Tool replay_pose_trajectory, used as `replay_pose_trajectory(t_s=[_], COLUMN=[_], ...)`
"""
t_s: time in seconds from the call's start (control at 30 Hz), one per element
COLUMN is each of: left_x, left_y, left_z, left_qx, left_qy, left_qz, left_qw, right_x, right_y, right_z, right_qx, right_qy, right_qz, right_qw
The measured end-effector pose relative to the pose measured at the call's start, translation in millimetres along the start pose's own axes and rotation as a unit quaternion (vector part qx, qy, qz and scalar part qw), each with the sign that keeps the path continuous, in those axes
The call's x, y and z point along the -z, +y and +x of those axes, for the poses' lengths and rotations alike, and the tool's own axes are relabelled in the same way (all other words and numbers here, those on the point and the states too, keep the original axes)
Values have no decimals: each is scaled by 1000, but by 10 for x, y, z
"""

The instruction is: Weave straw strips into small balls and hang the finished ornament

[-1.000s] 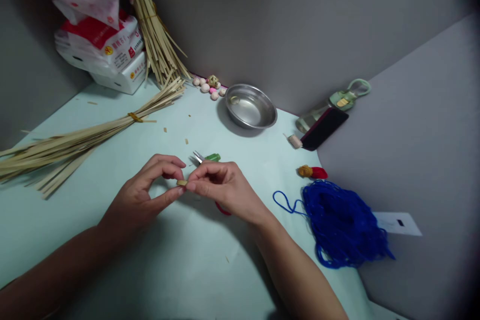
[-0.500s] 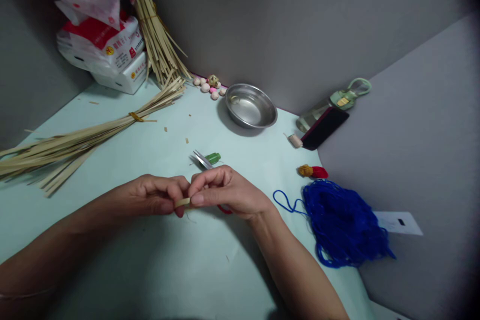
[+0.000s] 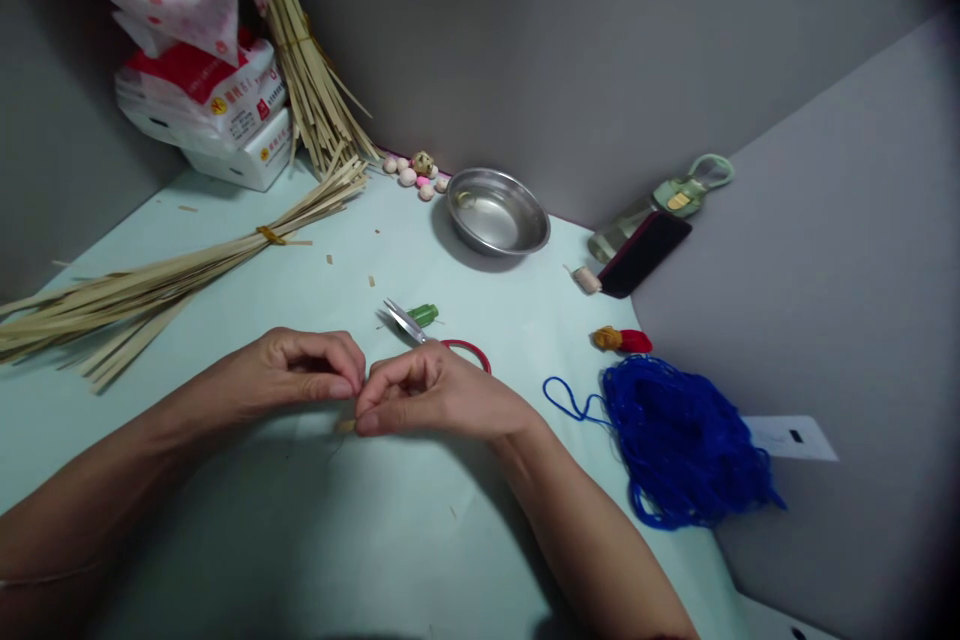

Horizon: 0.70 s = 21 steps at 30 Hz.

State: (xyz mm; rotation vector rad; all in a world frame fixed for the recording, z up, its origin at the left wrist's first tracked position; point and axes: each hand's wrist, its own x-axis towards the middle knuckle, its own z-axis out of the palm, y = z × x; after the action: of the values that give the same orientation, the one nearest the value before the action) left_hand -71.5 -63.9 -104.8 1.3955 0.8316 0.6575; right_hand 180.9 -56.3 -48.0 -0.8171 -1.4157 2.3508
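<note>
My right hand (image 3: 416, 395) pinches a small pale piece of straw strip (image 3: 346, 427) between thumb and fingers, and most of the piece is hidden by the fingertips. A fine thread-like line hangs below it. My left hand (image 3: 311, 370) is closed in a pinch just above the strip, its fingertips close to the right hand's fingers. Whether anything thin sits in that pinch is too small to tell. Behind the right hand lie scissors (image 3: 406, 322) with a red handle, partly covered by the hand. A green spool (image 3: 424, 316) rests beside the blades.
A tied straw bundle (image 3: 225, 258) lies at left; another bundle (image 3: 306, 60) leans on the wall near tissue packs (image 3: 244, 110). A metal bowl (image 3: 498, 212) and small egg-like balls (image 3: 407, 177) stand behind. Blue cord (image 3: 682, 440), a phone (image 3: 646, 255) and a bottle (image 3: 667, 200) are at right.
My left hand has let go of the strip's left end and risen slightly. My right hand has moved left and down with the strip, uncovering more of the scissors' red handle.
</note>
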Motion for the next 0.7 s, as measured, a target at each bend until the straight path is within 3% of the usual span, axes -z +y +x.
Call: replay_pose_trajectory(t_s=[0.17,0.3,0.37,0.47,0.57,0.7], left_x=[-173,-342,-407,-461,-473,-465], left_y=[118,270,317,304,198,42], left_z=[-44,-121,-157,-179,-153,-111], left_qx=[-36,-26,-11,-12,-85,-162], left_qy=[165,220,218,183,128,63], left_qz=[137,205,203,187,205,254], left_qw=[976,953,955,965,967,952], right_x=[43,41,28,27,41,31], right_y=[84,93,67,18,-8,-11], right_z=[53,85,90,92,91,73], right_qx=[5,48,79,94,87,66], right_qy=[86,213,261,266,263,266], right_qz=[-85,-177,-169,-55,28,-4], right_qw=[993,960,947,958,960,962])
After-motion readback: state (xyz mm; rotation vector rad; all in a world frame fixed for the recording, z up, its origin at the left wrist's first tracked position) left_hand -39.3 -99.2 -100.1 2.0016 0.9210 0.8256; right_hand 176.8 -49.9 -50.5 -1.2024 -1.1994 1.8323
